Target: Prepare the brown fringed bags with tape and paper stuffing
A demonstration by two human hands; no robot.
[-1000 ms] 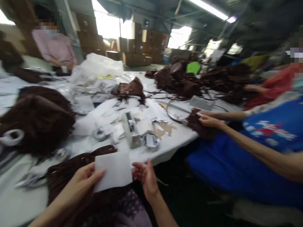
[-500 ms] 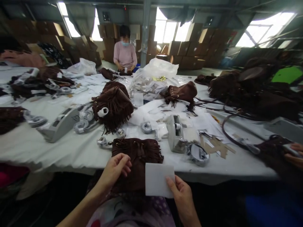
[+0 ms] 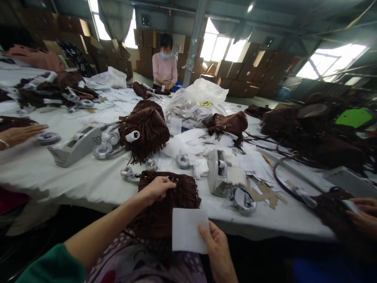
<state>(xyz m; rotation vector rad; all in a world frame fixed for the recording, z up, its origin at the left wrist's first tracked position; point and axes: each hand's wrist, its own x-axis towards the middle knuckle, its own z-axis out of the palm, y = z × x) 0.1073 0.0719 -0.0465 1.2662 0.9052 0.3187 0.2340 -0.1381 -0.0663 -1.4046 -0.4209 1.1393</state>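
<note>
1. Brown fringed bag (image 3: 179,192) lies at the near edge of the table (image 3: 73,184). Its gathered top points toward the middle of the table and its lower part hangs over the edge toward the person's lap.
2. The left hand (image 3: 157,188) is clenched on the top rim of the brown fringed bag, fingers curled over the gathered opening.
3. The right hand (image 3: 216,247) pinches a white sheet (image 3: 187,230) at its lower right corner, thumb on the front. The sheet is held upright just off the near edge and overlaps the bag's lower right part.
4. A grey tape dispenser (image 3: 218,177) stands just right of the bag, near the same edge. A wrapped tape roll (image 3: 243,200) lies beside it on the right.
5. A second fringed bag (image 3: 144,129) stands further in, toward the middle of the table. A larger tape dispenser (image 3: 75,145) sits to its left, with loose tape rolls between them.
6. A co-worker's hand (image 3: 20,133) rests flat at the left edge.
7. Another co-worker's hands (image 3: 363,214) are at the right edge, on a dark brown piece.
8. A smooth brown pouch (image 3: 229,124) and a clear plastic bag (image 3: 203,92) lie past the middle.
9. A heap of brown bags (image 3: 318,125) fills the far right corner.
10. A person in a pink top (image 3: 165,68) stands at the far edge.
</note>
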